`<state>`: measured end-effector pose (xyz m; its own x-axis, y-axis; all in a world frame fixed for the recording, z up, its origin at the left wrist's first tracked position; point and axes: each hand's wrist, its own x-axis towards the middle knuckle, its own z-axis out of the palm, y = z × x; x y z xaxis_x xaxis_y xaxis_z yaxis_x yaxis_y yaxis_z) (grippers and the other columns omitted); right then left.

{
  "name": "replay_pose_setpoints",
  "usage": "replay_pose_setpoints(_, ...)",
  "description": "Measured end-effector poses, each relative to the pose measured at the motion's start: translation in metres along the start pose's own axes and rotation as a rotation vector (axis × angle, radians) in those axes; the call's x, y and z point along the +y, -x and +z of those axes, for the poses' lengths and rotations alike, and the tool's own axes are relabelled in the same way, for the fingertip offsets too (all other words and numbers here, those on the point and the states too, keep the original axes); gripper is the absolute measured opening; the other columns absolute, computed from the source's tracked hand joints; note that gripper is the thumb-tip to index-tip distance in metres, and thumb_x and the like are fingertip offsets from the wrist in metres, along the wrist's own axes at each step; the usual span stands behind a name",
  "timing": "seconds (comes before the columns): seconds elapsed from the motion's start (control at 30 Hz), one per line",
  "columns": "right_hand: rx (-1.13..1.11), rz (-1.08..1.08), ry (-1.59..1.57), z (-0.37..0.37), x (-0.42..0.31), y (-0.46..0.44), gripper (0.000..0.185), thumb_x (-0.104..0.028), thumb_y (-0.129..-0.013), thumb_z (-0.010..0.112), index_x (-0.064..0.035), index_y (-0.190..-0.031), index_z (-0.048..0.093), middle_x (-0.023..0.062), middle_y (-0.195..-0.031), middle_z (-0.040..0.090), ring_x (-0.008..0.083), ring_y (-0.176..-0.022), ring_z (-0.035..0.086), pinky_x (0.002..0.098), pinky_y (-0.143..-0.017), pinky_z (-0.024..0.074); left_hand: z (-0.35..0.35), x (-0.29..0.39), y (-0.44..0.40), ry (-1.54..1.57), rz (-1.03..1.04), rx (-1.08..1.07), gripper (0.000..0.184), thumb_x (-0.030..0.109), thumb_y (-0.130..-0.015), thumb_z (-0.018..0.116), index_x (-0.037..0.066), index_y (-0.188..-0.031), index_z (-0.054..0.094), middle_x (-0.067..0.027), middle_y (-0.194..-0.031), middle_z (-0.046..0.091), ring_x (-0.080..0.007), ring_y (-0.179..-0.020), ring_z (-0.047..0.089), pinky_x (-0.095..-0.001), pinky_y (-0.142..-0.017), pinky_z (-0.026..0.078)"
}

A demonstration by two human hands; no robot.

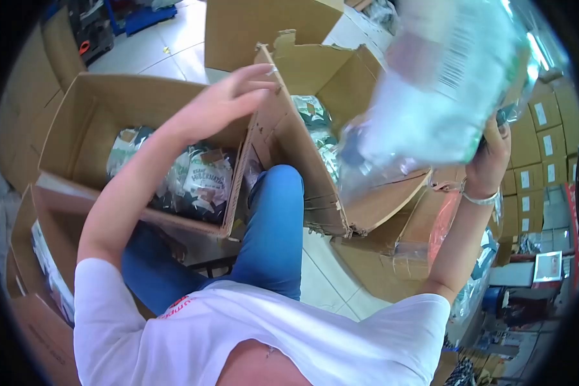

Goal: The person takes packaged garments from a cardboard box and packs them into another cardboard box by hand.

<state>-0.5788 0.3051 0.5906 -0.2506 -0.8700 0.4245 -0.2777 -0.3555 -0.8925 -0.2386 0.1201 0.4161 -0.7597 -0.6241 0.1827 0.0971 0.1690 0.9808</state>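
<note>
Raised at the right, my right hand [490,154] grips the edge of a clear plastic bag [441,90] with pale folded contents and a barcode label; the bag is blurred. My left hand [241,96] is over the shared edge of two open cartons, its fingers apart and nothing in them. Below my left forearm, the left carton [90,122] holds several bagged garments [207,177], one with printed lettering. More bagged items [312,110] lie inside the middle carton [321,64], partly hidden by the raised bag.
Another carton [373,267] stands at the lower right, near orange plastic [442,222]. Stacked labelled boxes [527,174] line the right side. An upright cardboard piece [264,29] is behind the cartons. More open boxes [51,219] are at the far left.
</note>
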Motion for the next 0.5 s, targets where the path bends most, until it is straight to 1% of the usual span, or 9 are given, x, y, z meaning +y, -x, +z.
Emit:
replay_pose_setpoints(0.07, 0.094, 0.059, -0.082, 0.035, -0.007, 0.015, 0.026, -0.015, -0.099, 0.050, 0.0040, -0.114, 0.060, 0.0096, -0.098, 0.067, 0.0163, -0.080, 0.067, 0.0294, -0.075, 0.0553, 0.015, -0.004, 0.005, 0.313, -0.028, -0.175, 0.070, 0.044, -0.100, 0.049, 0.012, -0.155, 0.019, -0.0164, -0.146, 0.046, -0.0269, -0.133, 0.045, -0.0397, -0.111, 0.034)
replay_pose_setpoints(0.13, -0.046, 0.144, -0.195, 0.042, 0.015, 0.035, 0.027, -0.014, -0.097, 0.053, 0.0020, -0.117, 0.058, 0.0088, -0.101, 0.068, 0.0165, -0.084, 0.067, 0.0297, -0.076, 0.0541, 0.029, -0.005, 0.015, 0.639, -0.204, -0.298, 0.073, 0.053, -0.100, 0.042, 0.015, -0.156, 0.014, -0.0169, -0.149, 0.042, -0.0285, -0.135, 0.043, -0.0427, -0.110, 0.034)
replay_pose_setpoints(0.2, -0.032, 0.194, -0.277, 0.068, 0.035, 0.061, 0.028, -0.014, -0.096, 0.054, 0.0015, -0.118, 0.058, 0.0086, -0.102, 0.068, 0.0160, -0.086, 0.066, 0.0300, -0.076, 0.0537, 0.046, -0.019, 0.031, 0.647, -0.272, -0.386, 0.078, 0.060, -0.098, 0.040, 0.016, -0.156, 0.013, -0.0193, -0.149, 0.042, -0.0295, -0.136, 0.042, -0.0435, -0.110, 0.033)
replay_pose_setpoints(0.23, -0.013, 0.197, -0.317, 0.086, 0.044, 0.074, 0.028, -0.013, -0.095, 0.055, 0.0016, -0.119, 0.058, 0.0086, -0.102, 0.068, 0.0155, -0.086, 0.066, 0.0301, -0.076, 0.0537, 0.055, -0.052, 0.034, 0.569, -0.293, -0.339, 0.076, 0.060, -0.098, 0.042, 0.014, -0.154, 0.019, -0.0183, -0.147, 0.044, -0.0288, -0.135, 0.043, -0.0438, -0.110, 0.034)
replay_pose_setpoints(0.3, -0.010, 0.211, -0.387, 0.106, 0.056, 0.099, 0.030, -0.012, -0.094, 0.056, 0.0018, -0.120, 0.057, 0.0085, -0.103, 0.068, 0.0157, -0.087, 0.066, 0.0300, -0.078, 0.0532, 0.076, -0.090, 0.051, 0.684, -0.341, -0.383, 0.072, 0.060, -0.097, 0.045, 0.012, -0.150, 0.031, -0.0149, -0.144, 0.048, -0.0270, -0.132, 0.046, -0.0438, -0.109, 0.036)
replay_pose_setpoints(0.37, -0.037, 0.214, -0.430, 0.122, 0.061, 0.114, 0.031, -0.011, -0.093, 0.057, 0.0020, -0.121, 0.057, 0.0085, -0.104, 0.068, 0.0159, -0.089, 0.066, 0.0298, -0.079, 0.0528, 0.098, -0.071, 0.073, 0.989, -0.360, -0.448, 0.065, 0.060, -0.095, 0.048, 0.013, -0.139, 0.048, -0.0076, -0.139, 0.054, -0.0220, -0.128, 0.050, -0.0419, -0.108, 0.037)
replay_pose_setpoints(0.4, -0.052, 0.219, -0.449, 0.126, 0.066, 0.119, 0.032, -0.010, -0.092, 0.058, 0.0020, -0.122, 0.057, 0.0085, -0.104, 0.068, 0.0160, -0.089, 0.066, 0.0297, -0.080, 0.0526, 0.107, -0.074, 0.081, 1.014, -0.368, -0.465, 0.061, 0.056, -0.095, 0.054, 0.013, -0.138, 0.050, -0.0059, -0.137, 0.055, -0.0195, -0.126, 0.052, -0.0406, -0.107, 0.038)
replay_pose_setpoints(0.47, -0.084, 0.227, -0.465, 0.128, 0.071, 0.124, 0.034, -0.009, -0.091, 0.059, 0.0022, -0.123, 0.056, 0.0085, -0.105, 0.068, 0.0162, -0.091, 0.066, 0.0296, -0.081, 0.0522, 0.117, -0.040, 0.100, 1.134, -0.438, -0.309, 0.057, 0.047, -0.092, 0.063, 0.012, -0.136, 0.052, -0.0050, -0.133, 0.059, -0.0192, -0.125, 0.053, -0.0405, -0.107, 0.038)
replay_pose_setpoints(0.5, -0.104, 0.231, -0.468, 0.126, 0.071, 0.122, 0.035, -0.008, -0.091, 0.059, 0.0023, -0.124, 0.056, 0.0085, -0.106, 0.068, 0.0163, -0.092, 0.065, 0.0295, -0.082, 0.0519, 0.118, -0.045, 0.100, 1.252, -0.373, -0.269, 0.052, 0.034, -0.091, 0.068, 0.010, -0.134, 0.053, -0.0055, -0.126, 0.063, -0.0202, -0.117, 0.058, -0.0402, -0.103, 0.043)
